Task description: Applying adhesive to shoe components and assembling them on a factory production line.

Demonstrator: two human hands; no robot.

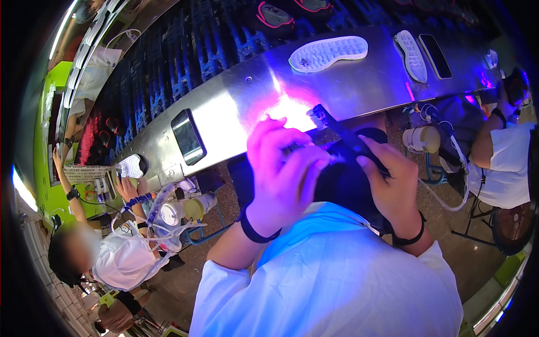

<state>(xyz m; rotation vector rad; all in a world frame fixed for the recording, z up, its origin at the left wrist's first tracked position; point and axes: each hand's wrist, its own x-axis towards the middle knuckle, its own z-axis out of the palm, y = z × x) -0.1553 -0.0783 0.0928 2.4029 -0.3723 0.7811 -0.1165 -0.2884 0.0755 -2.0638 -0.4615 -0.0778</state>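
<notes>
My right hand (390, 177) is closed around the dark handle of a brush (342, 132). Its pale bristles point up and left, over the near edge of the metal table (236, 106). Beside it, my left hand (283, 168) is raised with curled fingers, the thumb and fingertips drawn together near the brush handle. Whatever those fingertips hold, if anything, is too small and blurred to make out. Purple light falls on this hand, and a bright glare lies on the table beyond it. Further back on the metal lies a white shoe sole (331, 53) with its cupped side up.
Phones lie on the table at the left (188, 137) and far right (435, 56). Another white sole (411, 56) is next to the right phone. Behind runs a dark slatted conveyor (185, 67) carrying dark shoes (274, 17). Co-workers sit at left (120, 253) and right (505, 151), near glue pots (421, 139).
</notes>
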